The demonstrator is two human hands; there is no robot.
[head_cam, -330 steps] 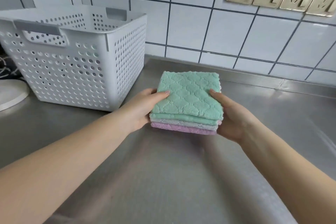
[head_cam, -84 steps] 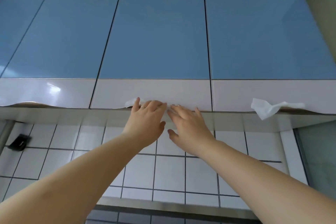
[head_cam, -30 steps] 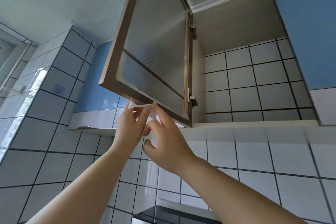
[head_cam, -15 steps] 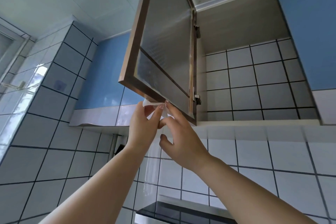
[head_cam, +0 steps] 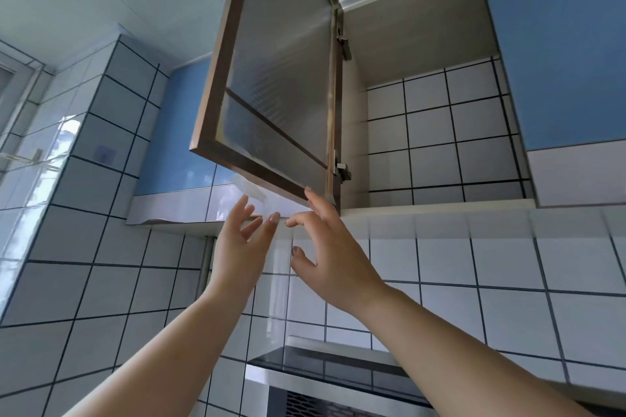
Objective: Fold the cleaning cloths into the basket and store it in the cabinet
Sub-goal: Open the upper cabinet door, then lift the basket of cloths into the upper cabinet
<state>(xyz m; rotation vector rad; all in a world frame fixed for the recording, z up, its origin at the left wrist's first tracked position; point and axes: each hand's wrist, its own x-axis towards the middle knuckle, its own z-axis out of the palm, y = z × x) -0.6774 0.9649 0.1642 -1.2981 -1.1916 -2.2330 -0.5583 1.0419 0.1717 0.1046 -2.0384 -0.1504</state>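
While both hands (head_cam: 277, 247) are spread, grasping nothing, the open cabinet door (head_cam: 271, 85) is being left free to swing back.

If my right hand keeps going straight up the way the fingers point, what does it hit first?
Most likely the bottom edge of the open cabinet door: the right hand has its fingers open, and its longest fingertip sits right at that wooden frame. Depth is unclear, so it may already be touching.

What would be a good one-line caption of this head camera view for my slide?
Both hands, left and right, open just below the wall cabinet's swung-open door; the cabinet interior shows bare tiles.
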